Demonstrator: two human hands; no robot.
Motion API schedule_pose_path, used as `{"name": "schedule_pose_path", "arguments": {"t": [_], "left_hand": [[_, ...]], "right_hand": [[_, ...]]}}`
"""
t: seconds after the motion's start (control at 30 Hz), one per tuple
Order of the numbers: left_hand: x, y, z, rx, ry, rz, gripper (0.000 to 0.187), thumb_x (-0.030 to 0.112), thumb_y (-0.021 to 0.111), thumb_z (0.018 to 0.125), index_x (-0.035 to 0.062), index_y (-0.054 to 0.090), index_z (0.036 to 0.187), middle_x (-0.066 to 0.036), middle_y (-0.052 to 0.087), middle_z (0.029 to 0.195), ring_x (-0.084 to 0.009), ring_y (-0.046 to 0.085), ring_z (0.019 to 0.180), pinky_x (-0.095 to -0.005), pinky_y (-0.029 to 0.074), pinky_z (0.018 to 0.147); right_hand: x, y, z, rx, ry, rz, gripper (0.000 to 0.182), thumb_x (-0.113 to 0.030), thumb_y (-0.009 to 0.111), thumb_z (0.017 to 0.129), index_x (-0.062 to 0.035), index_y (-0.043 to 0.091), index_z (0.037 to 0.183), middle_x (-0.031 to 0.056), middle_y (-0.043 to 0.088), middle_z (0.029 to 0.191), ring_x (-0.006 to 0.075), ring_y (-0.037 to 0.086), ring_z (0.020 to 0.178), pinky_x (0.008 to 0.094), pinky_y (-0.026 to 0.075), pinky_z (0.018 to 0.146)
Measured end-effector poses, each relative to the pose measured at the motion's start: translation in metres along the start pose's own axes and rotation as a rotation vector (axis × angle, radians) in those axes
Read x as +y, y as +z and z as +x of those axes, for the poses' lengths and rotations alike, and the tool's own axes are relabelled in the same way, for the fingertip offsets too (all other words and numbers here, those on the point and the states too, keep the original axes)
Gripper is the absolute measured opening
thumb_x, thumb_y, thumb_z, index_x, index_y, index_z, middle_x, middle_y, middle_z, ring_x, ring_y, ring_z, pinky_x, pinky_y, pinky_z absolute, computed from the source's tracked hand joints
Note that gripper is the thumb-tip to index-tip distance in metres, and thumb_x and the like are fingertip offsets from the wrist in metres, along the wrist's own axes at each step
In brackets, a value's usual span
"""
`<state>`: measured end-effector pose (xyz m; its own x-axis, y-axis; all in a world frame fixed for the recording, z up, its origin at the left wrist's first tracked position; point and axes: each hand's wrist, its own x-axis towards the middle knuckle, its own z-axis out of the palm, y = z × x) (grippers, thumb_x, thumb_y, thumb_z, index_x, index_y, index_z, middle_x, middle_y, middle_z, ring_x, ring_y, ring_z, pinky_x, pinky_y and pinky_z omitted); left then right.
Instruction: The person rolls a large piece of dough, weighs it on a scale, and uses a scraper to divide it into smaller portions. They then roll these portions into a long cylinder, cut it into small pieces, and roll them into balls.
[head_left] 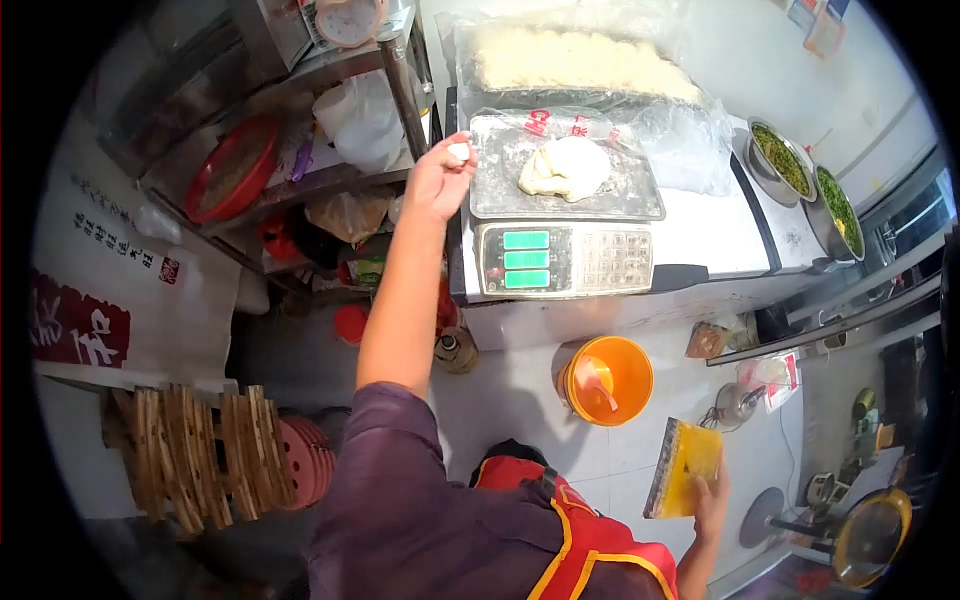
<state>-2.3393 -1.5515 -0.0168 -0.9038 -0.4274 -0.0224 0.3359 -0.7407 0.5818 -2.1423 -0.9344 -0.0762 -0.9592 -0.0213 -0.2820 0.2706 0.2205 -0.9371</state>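
Observation:
My left hand is raised at the left edge of the scale, its fingers closed round a small white lump that looks like dough. On the scale's metal tray lies a larger piece of pale dough. The scale's front panel shows three lit green displays. Down at the lower right, my right hand grips a flat yellow block-like tool with a dark, dusty edge. It is held above the floor, away from the scale.
Behind the scale is a plastic-covered tray of pale dough pieces. Two metal bowls of greens stand at the right. An orange bucket is on the floor. Left are metal shelves with a red basin and stacked wooden pieces.

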Motion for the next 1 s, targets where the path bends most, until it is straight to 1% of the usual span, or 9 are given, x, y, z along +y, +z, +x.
{"name": "schedule_pose_path", "arguments": {"t": [0.17,0.23,0.33,0.5,0.6,0.8,0.87,0.9,1.0], "left_hand": [[-0.045,0.044,0.007,-0.025,-0.056,0.163,0.011,0.011,0.068,0.083,0.0046,0.064,0.090,-0.002,0.058,0.073,-0.0137,0.052,0.065,-0.0289,0.046,0.063],[-0.069,0.067,0.006,0.078,0.133,0.801,0.017,0.013,0.065,0.084,0.0049,0.066,0.099,-0.008,0.063,0.075,-0.0192,0.059,0.067,-0.0337,0.048,0.061],[-0.107,0.070,0.009,0.036,0.684,1.939,0.062,0.023,0.066,0.082,0.0062,0.044,0.137,-0.020,0.054,0.128,-0.0355,0.067,0.088,-0.0444,0.054,0.072],[-0.139,0.104,0.000,0.058,0.041,2.303,0.116,0.053,0.076,0.070,0.0054,0.008,0.151,-0.038,0.038,0.136,-0.0400,0.064,0.098,-0.0439,0.053,0.081],[-0.158,0.098,0.017,0.131,0.220,2.404,0.115,0.058,0.076,0.067,0.0068,0.015,0.150,-0.040,0.039,0.134,-0.0402,0.065,0.095,-0.0451,0.054,0.079],[-0.138,0.012,0.122,0.054,0.450,1.660,0.058,0.040,0.070,0.077,0.0085,0.057,0.124,-0.018,0.066,0.108,-0.0316,0.067,0.088,-0.0447,0.052,0.078],[-0.118,-0.076,0.210,-0.103,-0.279,0.574,0.058,0.030,0.066,0.083,0.0054,0.050,0.133,-0.014,0.059,0.123,-0.0267,0.063,0.103,-0.0406,0.052,0.083],[-0.107,-0.081,0.169,-0.471,0.108,0.815,0.052,0.026,0.058,0.089,0.0066,0.046,0.135,-0.014,0.056,0.129,-0.0258,0.063,0.103,-0.0399,0.053,0.081],[-0.108,-0.074,0.166,0.134,-0.231,0.202,0.027,0.023,0.044,0.099,0.0098,0.054,0.120,-0.008,0.063,0.085,-0.0130,0.057,0.059,-0.0244,0.048,0.048]], "right_hand": [[0.014,-0.014,-0.003,0.051,-0.046,-0.052,0.072,0.016,0.041,0.079,-0.0015,0.027,0.148,0.0129,0.038,0.147,0.0228,0.042,0.132,0.0314,0.032,0.108],[0.013,-0.013,-0.005,0.074,-0.091,-0.096,0.072,0.015,0.041,0.079,-0.0015,0.027,0.148,0.0129,0.038,0.147,0.0229,0.042,0.131,0.0310,0.034,0.107],[0.017,-0.013,-0.012,0.079,-0.150,-0.143,0.072,0.015,0.041,0.080,-0.0018,0.026,0.148,0.0134,0.036,0.148,0.0234,0.040,0.133,0.0317,0.032,0.108],[0.035,-0.018,-0.032,0.094,-0.062,-0.004,0.072,0.015,0.042,0.080,-0.0018,0.025,0.149,0.0131,0.032,0.151,0.0238,0.038,0.135,0.0328,0.030,0.109],[0.036,-0.019,-0.041,0.126,-0.039,-0.029,0.072,0.015,0.042,0.081,-0.0022,0.024,0.149,0.0133,0.031,0.151,0.0238,0.037,0.135,0.0327,0.030,0.109],[0.050,-0.016,-0.048,0.211,-0.006,0.011,0.067,0.011,0.045,0.083,0.0002,0.027,0.147,0.0160,0.039,0.146,0.0246,0.040,0.132,0.0341,0.030,0.109],[0.052,-0.014,-0.045,0.274,0.015,-0.063,0.067,0.008,0.048,0.083,-0.0005,0.028,0.147,0.0163,0.040,0.145,0.0247,0.041,0.132,0.0337,0.031,0.109],[0.056,-0.014,-0.045,0.312,0.038,-0.142,0.068,0.007,0.050,0.083,-0.0015,0.028,0.147,0.0163,0.039,0.146,0.0250,0.040,0.133,0.0337,0.031,0.109],[0.082,-0.013,-0.043,0.388,0.104,-0.318,0.068,0.001,0.056,0.083,-0.0036,0.030,0.146,0.0178,0.044,0.142,0.0267,0.044,0.131,0.0340,0.034,0.107]]}}
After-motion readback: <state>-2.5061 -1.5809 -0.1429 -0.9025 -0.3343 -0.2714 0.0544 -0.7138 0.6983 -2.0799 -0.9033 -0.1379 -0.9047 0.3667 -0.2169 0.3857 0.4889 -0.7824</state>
